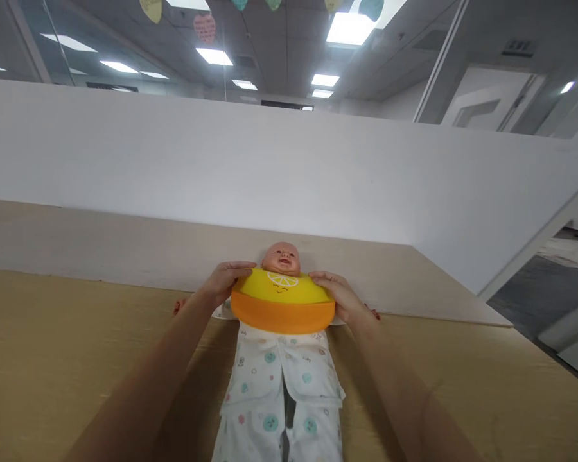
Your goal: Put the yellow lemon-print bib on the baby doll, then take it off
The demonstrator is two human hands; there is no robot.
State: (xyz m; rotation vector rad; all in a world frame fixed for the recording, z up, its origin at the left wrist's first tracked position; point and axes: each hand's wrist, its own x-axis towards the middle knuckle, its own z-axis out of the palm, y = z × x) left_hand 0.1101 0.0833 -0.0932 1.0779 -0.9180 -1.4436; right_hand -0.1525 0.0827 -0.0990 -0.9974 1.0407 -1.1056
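A baby doll (pixel 283 256) lies on its back, dressed in a white printed outfit (pixel 264 372). Over its chest is a bib (pixel 283 298), yellow above with a lemon slice and smiling face, and orange along the lower pocket. My left hand (pixel 226 281) grips the bib's upper left edge, fingers on top near the doll's neck. On the opposite side, my right hand (pixel 338 292) grips the upper right edge in the same way. Both thumbs are mostly hidden. The doll's own small hands stick out past my wrists.
The doll lies on a tan surface (pixel 101 359), its head on a paler strip (pixel 125 247) along the back. Behind stands a white low wall (pixel 221 167) with glass above it. A grey floor (pixel 534 282) shows beyond the right edge.
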